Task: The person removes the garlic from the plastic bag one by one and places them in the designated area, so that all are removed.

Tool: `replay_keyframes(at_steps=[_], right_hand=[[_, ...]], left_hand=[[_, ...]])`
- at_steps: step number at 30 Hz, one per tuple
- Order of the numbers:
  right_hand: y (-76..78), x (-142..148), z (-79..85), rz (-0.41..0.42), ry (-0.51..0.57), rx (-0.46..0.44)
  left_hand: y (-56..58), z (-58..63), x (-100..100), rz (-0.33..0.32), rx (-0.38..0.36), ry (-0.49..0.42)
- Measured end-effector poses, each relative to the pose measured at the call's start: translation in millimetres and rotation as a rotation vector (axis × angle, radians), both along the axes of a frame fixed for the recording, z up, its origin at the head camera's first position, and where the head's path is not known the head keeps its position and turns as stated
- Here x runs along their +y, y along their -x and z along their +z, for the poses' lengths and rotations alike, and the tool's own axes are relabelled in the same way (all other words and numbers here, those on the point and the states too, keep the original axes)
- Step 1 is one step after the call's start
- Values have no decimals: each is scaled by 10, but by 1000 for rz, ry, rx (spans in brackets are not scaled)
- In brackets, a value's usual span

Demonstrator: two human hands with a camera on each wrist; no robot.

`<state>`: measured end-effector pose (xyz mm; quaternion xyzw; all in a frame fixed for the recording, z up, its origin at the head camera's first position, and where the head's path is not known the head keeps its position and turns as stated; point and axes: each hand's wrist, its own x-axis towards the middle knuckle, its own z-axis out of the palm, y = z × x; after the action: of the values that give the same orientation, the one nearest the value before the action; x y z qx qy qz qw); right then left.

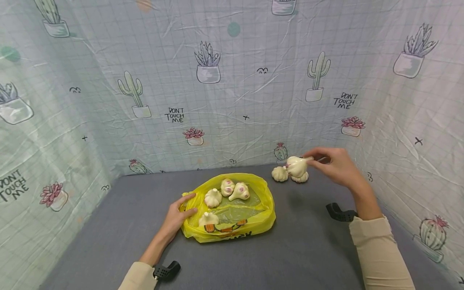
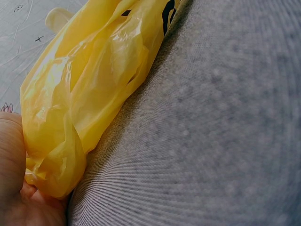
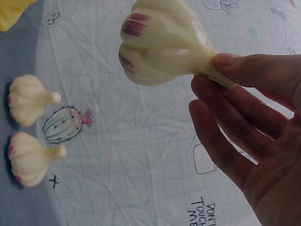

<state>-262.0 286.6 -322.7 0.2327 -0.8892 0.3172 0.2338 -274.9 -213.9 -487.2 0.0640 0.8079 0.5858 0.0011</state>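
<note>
A yellow plastic bag [image 1: 268, 219] lies with its mouth spread wide and several garlic bulbs inside, one of them a garlic bulb [image 1: 212, 198] near the left. My left hand [image 1: 175, 219] holds the bag's left edge, thumb and fingers over the rim. In the left wrist view the bag's crumpled side [image 2: 103, 80] fills the space beside the palm. Up at the right, my right hand [image 1: 335, 165] pinches a garlic bulb [image 3: 160, 44] by its stem, thumb against fingers. This bulb is cream with purple streaks and hangs in the air. Behind it, two more garlic bulbs [image 3: 29, 100] sit on the table.
The grey table [image 1: 308, 249] carries the bag and the two loose bulbs near its back edge. A pale curtain [image 1: 232, 100] printed with cacti closes off the back and both sides. Each wrist wears a black camera mount [image 1: 340, 213].
</note>
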Motion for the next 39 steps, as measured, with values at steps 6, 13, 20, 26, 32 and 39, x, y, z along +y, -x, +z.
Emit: replay_keyframes(at_steps=[6, 13, 20, 26, 32, 39], right_hand=[[1, 20, 2, 2, 10, -2], [-3, 52, 1, -10, 4, 2], [-22, 79, 14, -38, 0, -20], [-22, 104, 14, -33, 7, -14], [-26, 123, 21, -34, 16, -17], [-26, 147, 24, -55, 21, -40]], left_hand=[[1, -3, 0, 1, -3, 0], [1, -1, -3, 3, -9, 4], [0, 0, -5, 3, -10, 4], [5, -3, -3, 3, -7, 9], [2, 3, 4, 6, -9, 9], [-2, 15, 10, 10, -7, 14]])
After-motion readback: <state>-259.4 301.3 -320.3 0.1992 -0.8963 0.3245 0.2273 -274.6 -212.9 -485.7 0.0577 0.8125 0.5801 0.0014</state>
